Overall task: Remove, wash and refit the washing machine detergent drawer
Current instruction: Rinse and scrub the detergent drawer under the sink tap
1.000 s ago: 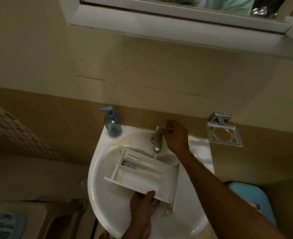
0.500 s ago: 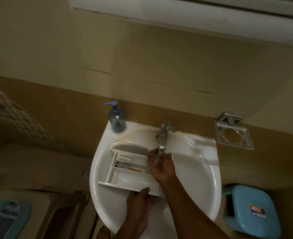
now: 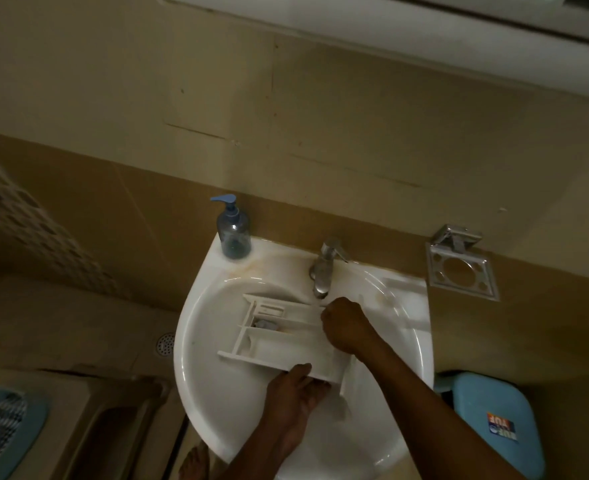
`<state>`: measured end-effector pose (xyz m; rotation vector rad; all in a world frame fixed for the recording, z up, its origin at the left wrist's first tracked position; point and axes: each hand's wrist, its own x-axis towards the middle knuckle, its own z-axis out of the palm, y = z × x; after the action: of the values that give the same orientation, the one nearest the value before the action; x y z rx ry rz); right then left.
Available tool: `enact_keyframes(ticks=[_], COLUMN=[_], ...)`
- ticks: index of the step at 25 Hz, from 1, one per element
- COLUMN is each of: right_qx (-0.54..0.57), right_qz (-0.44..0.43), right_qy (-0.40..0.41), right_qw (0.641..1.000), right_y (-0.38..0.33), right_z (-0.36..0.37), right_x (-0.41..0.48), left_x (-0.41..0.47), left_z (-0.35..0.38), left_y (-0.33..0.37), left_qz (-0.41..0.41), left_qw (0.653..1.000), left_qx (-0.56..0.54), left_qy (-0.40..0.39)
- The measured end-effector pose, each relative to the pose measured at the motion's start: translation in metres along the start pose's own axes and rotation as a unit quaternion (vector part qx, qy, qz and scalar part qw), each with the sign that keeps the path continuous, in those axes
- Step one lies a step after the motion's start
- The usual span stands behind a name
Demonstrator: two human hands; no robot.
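"While the white detergent drawer [image 3: 286, 341] lay across the bowl of the sink [image 3: 196, 375], which hand carried it?" the student asked.

"The left hand [image 3: 293, 389] did," the instructor answered. "Its thumb lay on top of the drawer's near wall, toward the sink's front rim. Its fingers curled beneath, so it was clamped on the drawer. The drawer faced compartments upward, set at an angle to the rims."

"And the right hand [image 3: 345, 327]?"

"It was over the drawer's right end, just below the spout of the chrome tap [image 3: 322, 271] at the back rim. Its knuckles were up and its fingers curled down toward the compartment. Whether they gripped a wall or merely touched it could not be told."

"What else appeared?"

"A blue pump bottle [image 3: 232, 230] stood on the sink's back left corner. A chrome holder [image 3: 459, 271] was fixed to the wall beside the back right corner. A blue stool [image 3: 494, 420] stood on the floor by the right rim, and a floor drain [image 3: 164, 344] lay left of the sink."
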<state>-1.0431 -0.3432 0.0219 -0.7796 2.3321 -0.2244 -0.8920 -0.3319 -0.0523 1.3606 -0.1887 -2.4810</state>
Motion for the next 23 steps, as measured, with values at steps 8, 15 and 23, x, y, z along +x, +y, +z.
enact_keyframes(ticks=[8,15,23], right_qx=[0.051,0.643,0.906], right_qz=[-0.009,0.160,0.167], right_qy=[0.064,-0.015,-0.098], right_qw=[0.997,0.749,0.376], right_y=[0.004,0.004,-0.016], right_z=[0.001,0.028,0.042], right_x=[-0.005,0.004,0.014], left_x=[-0.018,-0.026,-0.024], left_z=[0.004,-0.007,-0.014], left_y=[-0.003,-0.006,0.006], left_qz=[-0.049,0.015,0.198], left_qw=[0.998,0.996,0.955], left_qx=[0.021,0.088,0.179], left_qy=[-0.027,0.004,0.130])
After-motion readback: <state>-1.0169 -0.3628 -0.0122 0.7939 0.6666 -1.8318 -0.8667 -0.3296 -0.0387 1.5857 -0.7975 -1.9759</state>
